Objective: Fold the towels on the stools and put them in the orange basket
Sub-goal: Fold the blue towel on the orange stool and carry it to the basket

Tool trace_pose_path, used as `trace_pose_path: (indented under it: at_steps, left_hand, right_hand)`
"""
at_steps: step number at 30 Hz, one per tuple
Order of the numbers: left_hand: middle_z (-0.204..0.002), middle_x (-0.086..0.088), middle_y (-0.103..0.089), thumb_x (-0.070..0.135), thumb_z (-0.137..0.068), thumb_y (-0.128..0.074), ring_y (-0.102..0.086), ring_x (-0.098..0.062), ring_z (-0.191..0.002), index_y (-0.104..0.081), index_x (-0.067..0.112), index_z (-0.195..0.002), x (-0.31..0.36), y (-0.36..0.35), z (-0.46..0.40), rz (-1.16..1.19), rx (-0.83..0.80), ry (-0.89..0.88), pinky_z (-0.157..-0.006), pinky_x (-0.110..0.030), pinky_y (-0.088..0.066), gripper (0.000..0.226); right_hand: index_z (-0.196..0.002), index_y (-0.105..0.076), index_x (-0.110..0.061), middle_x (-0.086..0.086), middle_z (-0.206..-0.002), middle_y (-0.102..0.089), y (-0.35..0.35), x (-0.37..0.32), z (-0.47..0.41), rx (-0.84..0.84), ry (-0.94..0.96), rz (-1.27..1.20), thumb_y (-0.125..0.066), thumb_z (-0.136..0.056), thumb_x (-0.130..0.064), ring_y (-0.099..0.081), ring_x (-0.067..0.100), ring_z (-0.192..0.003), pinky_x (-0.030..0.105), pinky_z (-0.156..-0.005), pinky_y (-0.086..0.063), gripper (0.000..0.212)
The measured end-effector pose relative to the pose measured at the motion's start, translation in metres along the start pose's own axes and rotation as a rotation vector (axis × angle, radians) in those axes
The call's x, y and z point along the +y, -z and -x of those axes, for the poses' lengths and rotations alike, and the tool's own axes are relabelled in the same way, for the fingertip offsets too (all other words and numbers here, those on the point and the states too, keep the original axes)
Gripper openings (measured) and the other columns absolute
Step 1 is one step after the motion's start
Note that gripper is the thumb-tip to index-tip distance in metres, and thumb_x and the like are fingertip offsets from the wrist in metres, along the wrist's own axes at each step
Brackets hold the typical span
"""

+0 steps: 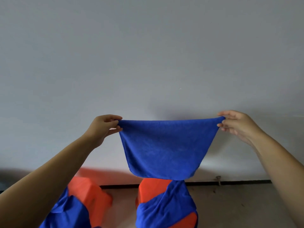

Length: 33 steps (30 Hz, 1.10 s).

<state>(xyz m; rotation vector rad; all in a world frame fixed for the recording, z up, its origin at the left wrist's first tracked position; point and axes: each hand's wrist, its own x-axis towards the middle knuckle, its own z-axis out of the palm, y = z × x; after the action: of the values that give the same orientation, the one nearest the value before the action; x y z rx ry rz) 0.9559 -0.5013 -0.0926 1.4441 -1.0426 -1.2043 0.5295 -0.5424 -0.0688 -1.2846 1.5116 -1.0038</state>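
Left hand [105, 125] and right hand [236, 124] each pinch a top corner of the soft blue microfibre towel [164, 145], stretched in the air. Blue towels [166, 204] drape both orange plastic stools [151, 188]; basket unseen — early going, I'd judge.

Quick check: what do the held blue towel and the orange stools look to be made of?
Held towel: soft, matte microfibre-like cloth, judging by its fuzzy nap and limp sag between the left hand and right hand. Orange stools: probably moulded plastic, smooth and uniformly coloured with a slight sheen.
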Motion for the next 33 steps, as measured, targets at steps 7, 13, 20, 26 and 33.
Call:
trace_pose_path:
  at_steps: [7, 13, 20, 26, 33]
  left_hand:
    - [-0.102, 0.0, -0.048, 0.002, -0.09, -0.05, -0.051, -0.016, -0.087, -0.067, 0.01, -0.106, -0.01, -0.013, -0.01, -0.859, 0.113, -0.323, -0.081, -0.022, -0.035, 0.025]
    - [-0.097, -0.005, -0.048, 0.004, -0.09, -0.048, -0.048, -0.019, -0.083, -0.066, 0.003, -0.1, -0.016, -0.03, -0.037, -0.803, 0.221, -0.212, -0.076, -0.026, -0.036, 0.02]
    - [-0.1, -0.004, -0.048, 0.008, -0.088, -0.056, -0.049, -0.018, -0.082, -0.066, 0.007, -0.092, -0.034, -0.039, -0.05, -0.639, 0.31, -0.176, -0.076, -0.022, -0.035, 0.01]
    - [-0.105, 0.001, -0.061, 0.0, -0.087, -0.058, -0.059, -0.013, -0.092, -0.057, 0.01, -0.078, -0.102, -0.038, -0.009, -0.427, 0.21, -0.104, -0.076, -0.01, -0.042, 0.013]
    - [-0.077, 0.004, -0.071, -0.004, -0.077, -0.068, -0.067, -0.021, -0.078, -0.058, 0.021, -0.07, -0.219, -0.033, 0.068, -0.611, -0.031, 0.144, -0.076, -0.04, -0.051, 0.028]
  right_hand:
    - [-0.086, -0.063, -0.018, 0.005, -0.085, -0.063, -0.008, 0.002, -0.009, -0.06, 0.179, 0.595, -0.056, -0.083, 0.009, -0.06, 0.017, -0.072, 0.027, -0.071, -0.045, 0.027]
    - [-0.075, -0.065, -0.003, 0.0, -0.064, -0.05, -0.023, 0.008, -0.025, 0.149, 0.31, 0.794, -0.061, -0.084, -0.001, -0.046, 0.019, -0.061, 0.018, -0.053, -0.031, 0.01]
    - [-0.078, -0.064, -0.002, 0.005, -0.064, -0.055, -0.018, 0.031, -0.049, 0.175, 0.156, 0.544, -0.064, -0.086, -0.014, -0.046, 0.02, -0.057, 0.025, -0.054, -0.034, 0.014]
    - [-0.079, -0.063, -0.01, 0.003, -0.069, -0.058, -0.019, 0.088, -0.019, 0.08, 0.065, 0.422, -0.067, -0.084, -0.011, -0.05, 0.015, -0.063, 0.01, -0.054, -0.035, 0.007]
    - [-0.082, -0.065, -0.008, 0.012, -0.084, -0.067, -0.025, 0.205, 0.062, -0.13, -0.151, 0.561, -0.071, -0.078, 0.001, -0.058, -0.011, -0.066, 0.002, -0.062, -0.038, 0.011]
